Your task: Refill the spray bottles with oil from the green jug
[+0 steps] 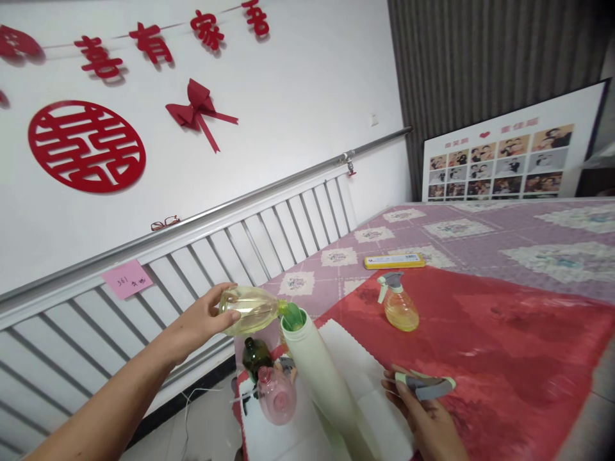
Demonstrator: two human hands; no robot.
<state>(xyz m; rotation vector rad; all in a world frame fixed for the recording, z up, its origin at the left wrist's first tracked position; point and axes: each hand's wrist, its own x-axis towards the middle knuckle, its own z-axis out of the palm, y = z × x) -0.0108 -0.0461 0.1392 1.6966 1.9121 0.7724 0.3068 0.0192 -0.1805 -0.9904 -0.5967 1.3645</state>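
My left hand [218, 310] grips a clear yellow bottle [252, 310], tipped almost flat with its neck toward the right. The bottle's mouth meets a green piece [292, 315] at the open top of a tall pale green cylinder [327, 378]; whether liquid flows is too small to tell. At the lower right, my right hand [423, 416] holds a grey and light green spray head [425, 386], off any bottle. Below the yellow bottle stand a dark green bottle [256, 355] and a clear pink bottle [277, 397], both without spray heads.
A yellow spray bottle [401, 310] with its head on stands on the red cloth [504, 333]. Behind it lies a flat yellow box [394, 260]. The patterned tablecloth [466, 227] reaches toward a photo board [500, 153]. A white radiator [269, 240] runs along the left wall.
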